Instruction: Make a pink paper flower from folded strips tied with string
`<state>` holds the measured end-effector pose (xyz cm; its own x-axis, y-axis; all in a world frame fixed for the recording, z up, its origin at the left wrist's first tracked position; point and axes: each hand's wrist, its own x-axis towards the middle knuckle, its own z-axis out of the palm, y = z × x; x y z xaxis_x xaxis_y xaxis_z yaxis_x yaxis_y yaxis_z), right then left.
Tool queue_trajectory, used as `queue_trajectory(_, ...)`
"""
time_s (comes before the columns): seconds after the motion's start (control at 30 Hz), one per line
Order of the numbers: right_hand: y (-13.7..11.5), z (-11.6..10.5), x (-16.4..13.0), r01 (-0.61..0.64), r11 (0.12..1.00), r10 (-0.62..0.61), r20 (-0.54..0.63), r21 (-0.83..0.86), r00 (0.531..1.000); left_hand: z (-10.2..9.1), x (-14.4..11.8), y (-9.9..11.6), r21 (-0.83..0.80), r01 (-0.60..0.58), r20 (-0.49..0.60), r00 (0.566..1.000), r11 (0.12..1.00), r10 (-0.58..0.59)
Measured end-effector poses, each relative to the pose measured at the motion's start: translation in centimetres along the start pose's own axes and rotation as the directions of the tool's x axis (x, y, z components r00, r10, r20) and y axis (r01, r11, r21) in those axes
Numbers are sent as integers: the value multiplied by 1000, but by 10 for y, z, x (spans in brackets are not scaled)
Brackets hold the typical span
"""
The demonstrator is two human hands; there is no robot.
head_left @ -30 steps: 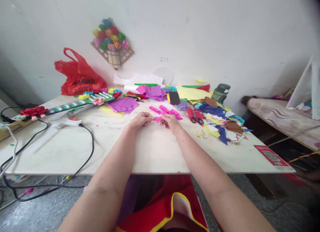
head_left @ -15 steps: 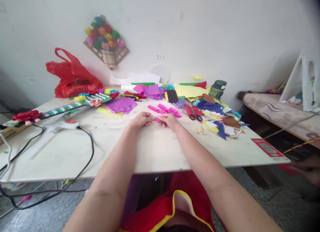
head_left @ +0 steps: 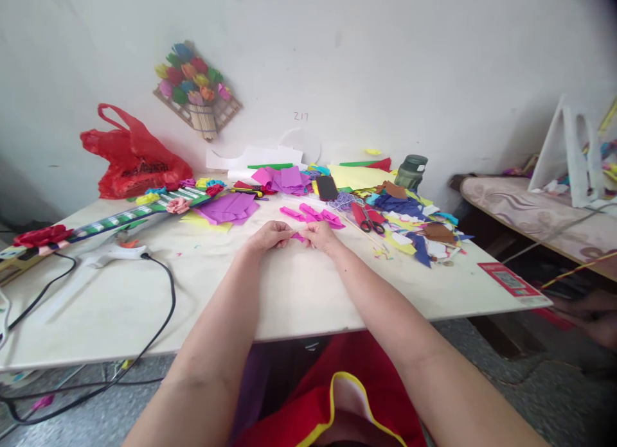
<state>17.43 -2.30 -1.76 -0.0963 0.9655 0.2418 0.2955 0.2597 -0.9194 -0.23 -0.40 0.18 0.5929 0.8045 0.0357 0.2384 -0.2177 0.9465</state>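
Since the earlier frame your hands have drawn closer together, and less of the pink paper strip (head_left: pixel 299 237) shows between them. Your left hand (head_left: pixel 270 235) and right hand (head_left: pixel 321 235) each pinch one end of that strip, fingertips curled in on it, low over the table (head_left: pixel 299 293).

Taking the strip as your mark: just behind it lie several loose pink folded pieces (head_left: pixel 313 214), near but not touching your fingers. Behind and to its right sit the red-handled scissors (head_left: pixel 366 217), with a heap of coloured scraps (head_left: pixel 414 232) further right, running close to the table's right edge. Behind and to its left is a stack of purple sheets (head_left: pixel 230 207). Well to the left a white glue gun (head_left: pixel 113 254) lies with its black cable (head_left: pixel 164 306) looping off the table's near edge. Between the strip and the near edge the tabletop is bare, save for your forearms.
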Motion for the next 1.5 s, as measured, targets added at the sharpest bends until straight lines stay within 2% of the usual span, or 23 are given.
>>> queue_trajectory(0.13, 9, 4, 4, 53, 989, -60, -52, -136, 997, 1, 1, 1, 67, 12, -36, 999, 998, -10)
queue_trajectory(0.23, 13, 5, 6, 72, 986, -82, -62, -148, 995, 0, 1, 2, 131, 44, -85, 996, 990, -33)
queue_trajectory(0.33, 10, 5, 5, 65, 995, -69, -52, -79, 996, -1, 1, 2, 177, 94, -154, 986, 980, -67)
queue_trajectory(0.43, 3, 1, 1, 17, 995, -19, 23, 95, 1000, -3, 1, -1, 178, 144, -250, 963, 974, -97)
queue_trajectory(0.5, -2, -1, -2, -41, 973, 21, 93, 225, 995, -5, 2, -3, 136, 134, -268, 959, 982, -94)
queue_trajectory(0.6, -6, -4, -4, -101, 932, 53, 145, 348, 988, -5, 2, -5, -9, 55, -231, 971, 998, -56)
queue_trajectory(0.77, -6, -3, -3, -90, 927, 66, 79, 364, 995, -4, 0, -1, -200, -39, -225, 974, 979, -7)
queue_trajectory(0.87, -4, -2, -2, -102, 931, 86, 61, 349, 994, -4, 0, 0, -196, -42, -251, 968, 980, -9)
queue_trajectory(1.07, -2, -4, -1, -141, 938, 92, 164, 316, 982, -6, 2, -3, -128, -41, -385, 923, 991, -11)
queue_trajectory(1.27, -8, -6, -4, -147, 950, 100, 179, 274, 979, -8, 4, -6, -142, -64, -430, 903, 988, -4)
queue_trajectory(1.4, -5, -7, -2, -158, 940, 122, 137, 301, 983, -10, 4, -4, -351, -125, -465, 884, 928, -57)
queue_trajectory(1.5, -1, -9, 1, -152, 914, 117, 116, 376, 986, -10, 4, -2, -515, -120, -368, 925, 849, -92)
